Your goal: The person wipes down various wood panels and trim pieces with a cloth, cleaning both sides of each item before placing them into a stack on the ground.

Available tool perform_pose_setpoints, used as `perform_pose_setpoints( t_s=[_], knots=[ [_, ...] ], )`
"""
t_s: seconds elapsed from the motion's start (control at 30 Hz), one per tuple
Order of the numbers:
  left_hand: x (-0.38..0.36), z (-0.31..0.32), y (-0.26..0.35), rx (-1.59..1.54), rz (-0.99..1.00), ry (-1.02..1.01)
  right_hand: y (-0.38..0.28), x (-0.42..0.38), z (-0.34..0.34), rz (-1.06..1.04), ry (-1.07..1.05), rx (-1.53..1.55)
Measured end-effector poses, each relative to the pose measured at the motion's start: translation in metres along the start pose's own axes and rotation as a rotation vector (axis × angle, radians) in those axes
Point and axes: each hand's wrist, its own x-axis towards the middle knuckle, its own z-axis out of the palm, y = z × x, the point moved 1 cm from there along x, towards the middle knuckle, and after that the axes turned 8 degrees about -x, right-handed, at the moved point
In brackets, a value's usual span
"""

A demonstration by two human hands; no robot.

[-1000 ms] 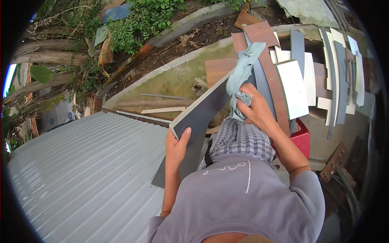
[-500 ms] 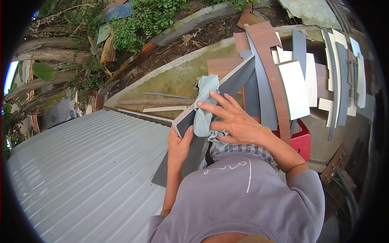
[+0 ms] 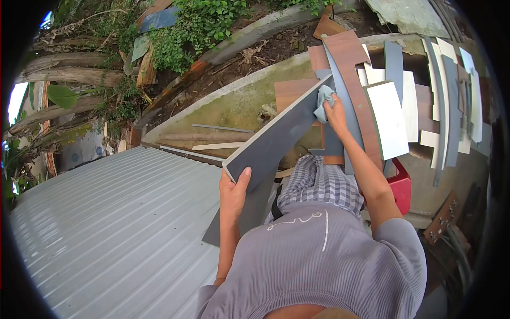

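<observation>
A long dark grey board (image 3: 279, 129) with a pale edge slants up and away from me. My left hand (image 3: 232, 191) grips its near lower end, thumb on the grey face and fingers behind. At the far end, my right hand (image 3: 336, 113) is closed on a bunched light blue cloth (image 3: 323, 103), which lies against the board's face. Part of the cloth is hidden by the fingers. Another dark grey board (image 3: 257, 201) lies below, partly behind the held one.
White corrugated metal sheeting (image 3: 117, 223) spreads across the left. Brown, grey and white boards (image 3: 387, 119) lie piled at the right, with a red plastic stool (image 3: 399, 186) beside them. A concrete ledge (image 3: 223, 95) and plants (image 3: 186, 37) are beyond.
My right hand has moved with the cloth from the board's near part up to its far end, and the cloth is now bunched in the fingers. My left hand keeps its grip.
</observation>
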Motion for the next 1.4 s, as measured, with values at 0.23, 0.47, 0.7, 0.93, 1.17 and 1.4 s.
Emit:
perform_pose_setpoints(
  t_s=[0.23, 0.47, 0.7, 0.93, 1.17, 1.4],
  knots=[
    [0.003, -0.003, 0.011, 0.139, -0.039, -0.104, -0.122, -0.007, -0.087, -0.463, -0.596, 0.069],
    [0.013, -0.010, 0.050, 0.609, 0.329, -0.538, -0.184, -0.054, -0.098, -0.884, -0.686, -0.007],
    [0.016, -0.004, 0.070, 1.050, 0.574, -0.686, -0.187, -0.071, -0.090, -0.871, -0.582, 0.056],
    [-0.004, -0.003, 0.021, -0.218, -0.018, 0.186, -0.187, -0.083, -0.085, -0.773, -0.363, 0.041],
    [-0.011, -0.002, 0.015, -0.744, -0.352, 0.282, -0.171, -0.108, -0.058, -0.887, -0.505, 0.057],
    [-0.007, -0.014, 0.004, -0.745, -0.322, 0.417, -0.057, -0.084, -0.023, -0.541, -0.630, -0.074]
  ],
)
